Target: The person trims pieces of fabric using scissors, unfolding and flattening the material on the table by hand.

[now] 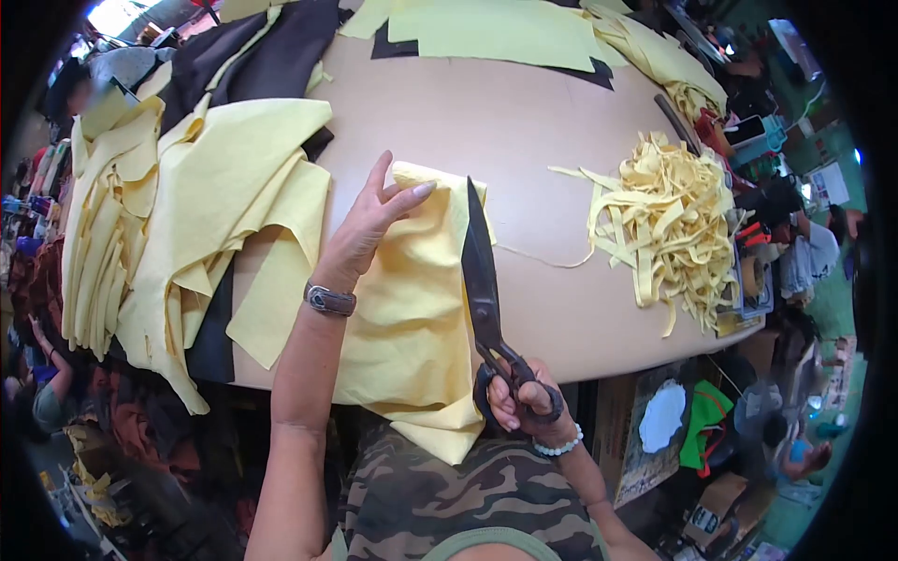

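A piece of yellow fabric (412, 299) lies in front of me, its lower end hanging over the table edge onto my lap. My left hand (379, 215) is at its upper left side, fingers apart and stretched out, thumb over the cloth's top edge. In my right hand (533, 402) is a pair of large dark scissors (482, 280), my fingers through the handles. The blades point away from me along the fabric's right edge and look closed together. Whether cloth sits between them I cannot tell.
Stacked yellow fabric pieces (224, 178) and dark cloth (271, 56) cover the table's left. A heap of yellow strips (669, 224) lies on the right, one thin strip trailing toward the scissors. More yellow sheets (496, 33) lie at the far edge of the beige table (449, 107).
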The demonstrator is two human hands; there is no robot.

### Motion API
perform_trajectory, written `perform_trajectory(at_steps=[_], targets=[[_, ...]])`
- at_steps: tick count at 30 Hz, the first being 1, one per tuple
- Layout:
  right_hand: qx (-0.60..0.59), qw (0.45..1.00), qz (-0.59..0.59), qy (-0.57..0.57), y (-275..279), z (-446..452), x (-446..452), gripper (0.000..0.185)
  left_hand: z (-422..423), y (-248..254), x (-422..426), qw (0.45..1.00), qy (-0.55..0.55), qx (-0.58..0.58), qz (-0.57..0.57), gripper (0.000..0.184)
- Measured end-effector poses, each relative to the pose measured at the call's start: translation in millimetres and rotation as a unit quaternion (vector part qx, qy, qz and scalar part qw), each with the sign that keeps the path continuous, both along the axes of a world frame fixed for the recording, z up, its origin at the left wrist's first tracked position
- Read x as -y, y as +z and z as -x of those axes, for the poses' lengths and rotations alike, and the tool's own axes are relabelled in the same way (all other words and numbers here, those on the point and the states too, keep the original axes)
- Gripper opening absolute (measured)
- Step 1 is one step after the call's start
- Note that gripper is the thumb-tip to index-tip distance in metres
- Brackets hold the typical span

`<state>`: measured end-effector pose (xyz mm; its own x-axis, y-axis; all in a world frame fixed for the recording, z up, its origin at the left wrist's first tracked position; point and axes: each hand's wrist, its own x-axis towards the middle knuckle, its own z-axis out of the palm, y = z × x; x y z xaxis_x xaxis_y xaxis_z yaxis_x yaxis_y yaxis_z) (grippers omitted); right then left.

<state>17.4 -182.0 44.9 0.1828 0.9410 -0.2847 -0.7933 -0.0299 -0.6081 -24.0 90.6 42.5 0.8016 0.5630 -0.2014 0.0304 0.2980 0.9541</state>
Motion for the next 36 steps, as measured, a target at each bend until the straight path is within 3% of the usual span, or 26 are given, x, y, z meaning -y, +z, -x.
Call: perform_trajectory(at_steps=[3, 7, 10, 13, 16, 17, 20, 21, 24, 27, 30, 33, 36], targets=[[-0.009, 1.0, -0.011, 0.021, 3, -7, -3, 0.031, 3, 11, -12, 1.0, -0.022, 0.004, -0.018, 0.098], [-0.01, 0.999, -0.016, 0.028, 0, -13, -8, 0.033, 13, 19, -7, 0.968, 0.087, -0.119, -0.204, 0.088], [-0.003, 0.999, -0.009, 0.037, -2, -16, -11, 0.038, 24, 15, -3, 0.987, 0.017, -0.071, -0.142, 0.079], [0.011, 0.999, 0.002, 0.052, 1, -17, -15, 0.047, 27, 23, 2, 0.982, 0.008, -0.067, -0.175, 0.075], [0.017, 0.999, 0.006, 0.05, 3, -17, -17, 0.048, 21, 27, 0, 0.981, 0.058, 0.155, -0.105, 0.077], [0.015, 0.999, 0.006, 0.05, 2, -17, -17, 0.048, 19, 27, 1, 0.974, 0.081, 0.174, -0.116, 0.072], [0.001, 0.999, -0.002, 0.04, 1, -16, -17, 0.039, 17, 31, 2, 0.97, 0.098, 0.086, -0.203, 0.073], [-0.006, 0.999, -0.007, 0.035, 1, -15, -18, 0.034, 19, 22, -3, 0.938, 0.142, -0.047, -0.313, 0.068], [-0.018, 0.999, -0.02, 0.031, -2, -15, -18, 0.034, 27, 10, -2, 0.934, 0.189, -0.051, -0.3, 0.067], [-0.021, 0.999, -0.018, 0.032, -1, -14, -18, 0.035, 33, 6, 0, 0.94, 0.17, -0.024, -0.293, 0.06], [-0.001, 0.999, 0.001, 0.044, 2, -13, -20, 0.05, 28, 12, -2, 0.978, 0.126, 0.099, -0.13, 0.058], [0.006, 0.999, 0.001, 0.046, 2, -13, -20, 0.05, 28, 17, -9, 0.974, 0.035, 0.214, -0.061, 0.061], [0.014, 0.999, -0.007, 0.046, 4, -13, -19, 0.05, 22, 23, -8, 0.97, 0.04, 0.207, -0.12, 0.07]])
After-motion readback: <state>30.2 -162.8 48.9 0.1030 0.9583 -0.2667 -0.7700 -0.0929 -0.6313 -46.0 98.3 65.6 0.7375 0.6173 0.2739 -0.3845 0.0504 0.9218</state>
